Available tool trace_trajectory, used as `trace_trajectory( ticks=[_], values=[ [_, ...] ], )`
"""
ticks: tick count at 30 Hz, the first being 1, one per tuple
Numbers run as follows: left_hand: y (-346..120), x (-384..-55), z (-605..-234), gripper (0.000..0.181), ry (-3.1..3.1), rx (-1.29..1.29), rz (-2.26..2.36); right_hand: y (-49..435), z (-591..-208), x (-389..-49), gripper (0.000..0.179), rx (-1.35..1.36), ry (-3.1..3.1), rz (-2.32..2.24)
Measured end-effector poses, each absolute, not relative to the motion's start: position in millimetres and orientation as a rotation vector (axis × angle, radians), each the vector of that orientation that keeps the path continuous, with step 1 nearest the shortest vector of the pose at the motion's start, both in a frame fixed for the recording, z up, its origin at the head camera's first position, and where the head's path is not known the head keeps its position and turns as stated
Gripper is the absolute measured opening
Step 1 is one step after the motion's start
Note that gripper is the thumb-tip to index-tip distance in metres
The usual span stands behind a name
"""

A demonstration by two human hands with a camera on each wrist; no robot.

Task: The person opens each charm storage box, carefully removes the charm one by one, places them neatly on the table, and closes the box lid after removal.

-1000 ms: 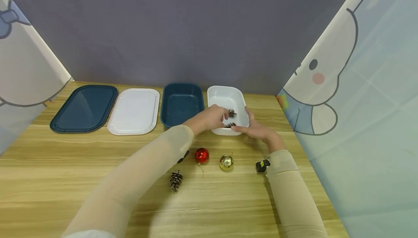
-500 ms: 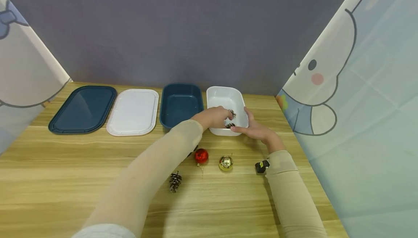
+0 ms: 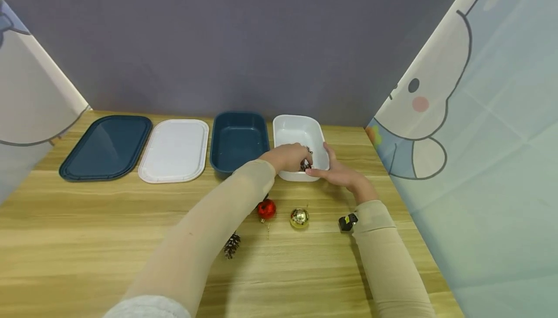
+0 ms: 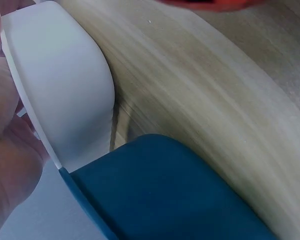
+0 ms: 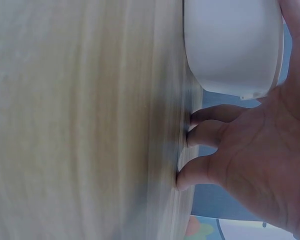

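My left hand (image 3: 289,157) reaches down into the white box (image 3: 301,131), over two small pine cones. The nearer pine cone (image 3: 305,165) shows beside the fingertips; the farther one is mostly covered by a finger. Whether the fingers grip a cone is hidden. My right hand (image 3: 342,172) braces the box's near right corner, its thumb along the front rim. In the right wrist view, that hand's fingers (image 5: 205,134) are spread and fairly straight, tips on the table. In the left wrist view, the left hand (image 4: 12,150) lies beyond the white box's rim.
A dark blue box (image 3: 240,143) stands just left of the white one. Farther left lie a white lid (image 3: 174,151) and a dark blue lid (image 3: 106,148). Nearer me are a red bauble (image 3: 266,209), a gold bauble (image 3: 299,218) and a pine cone (image 3: 232,246).
My left hand has shifted slightly right and deeper over the cones in the white box, its fingers drawing toward the nearer cone. The right hand has stayed at the corner.
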State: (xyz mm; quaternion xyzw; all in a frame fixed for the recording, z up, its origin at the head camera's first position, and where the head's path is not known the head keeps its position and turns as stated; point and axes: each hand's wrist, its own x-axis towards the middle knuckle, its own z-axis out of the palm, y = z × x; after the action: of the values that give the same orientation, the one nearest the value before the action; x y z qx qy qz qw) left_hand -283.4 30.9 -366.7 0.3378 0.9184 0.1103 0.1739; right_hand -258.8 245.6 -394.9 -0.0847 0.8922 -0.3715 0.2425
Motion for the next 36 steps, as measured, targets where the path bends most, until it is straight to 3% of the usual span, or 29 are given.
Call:
trace_trajectory(
  ticks=[19,36],
  values=[
    [21.2,-289.2,-355.6,0.038,2.863,0.911,0.38,247.2,-399.3,-259.0,0.126,-0.237,2.453,-1.067],
    [-4.6,-258.7,-335.0,0.036,2.808,1.139,0.553,246.7,-398.5,-259.0,0.126,-0.24,2.446,-1.084]
  ],
)
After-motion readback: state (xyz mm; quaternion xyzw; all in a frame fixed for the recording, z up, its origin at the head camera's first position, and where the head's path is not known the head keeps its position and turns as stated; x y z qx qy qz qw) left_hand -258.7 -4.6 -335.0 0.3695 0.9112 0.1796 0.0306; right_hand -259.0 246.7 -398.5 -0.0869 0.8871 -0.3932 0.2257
